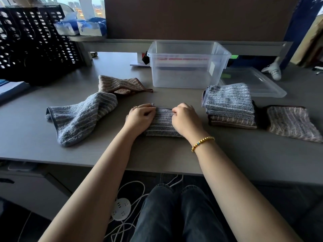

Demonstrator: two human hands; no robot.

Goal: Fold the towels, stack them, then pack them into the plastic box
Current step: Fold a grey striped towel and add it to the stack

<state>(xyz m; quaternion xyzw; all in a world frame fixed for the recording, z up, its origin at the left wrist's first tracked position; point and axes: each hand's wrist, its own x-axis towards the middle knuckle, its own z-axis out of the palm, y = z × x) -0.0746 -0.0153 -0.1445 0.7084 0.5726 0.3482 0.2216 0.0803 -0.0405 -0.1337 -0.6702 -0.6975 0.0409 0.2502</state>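
A grey striped towel [162,122] lies folded small on the desk in front of me. My left hand [140,117] and my right hand [185,118] both pinch its far edge, one at each side. To the right stands a stack of folded towels [229,106], grey on top and brown beneath. A folded brown towel [291,122] lies beside that stack. On the left are a crumpled blue-grey towel [78,119] and a crumpled brown towel [120,84]. The clear plastic box [187,64] stands open at the back, with no towels in it.
The box's clear lid [253,81] lies right of the box. A black perforated crate [35,44] stands at the back left. The desk's front edge [157,169] runs close to my lap. A power strip and white cables [122,208] lie on the floor.
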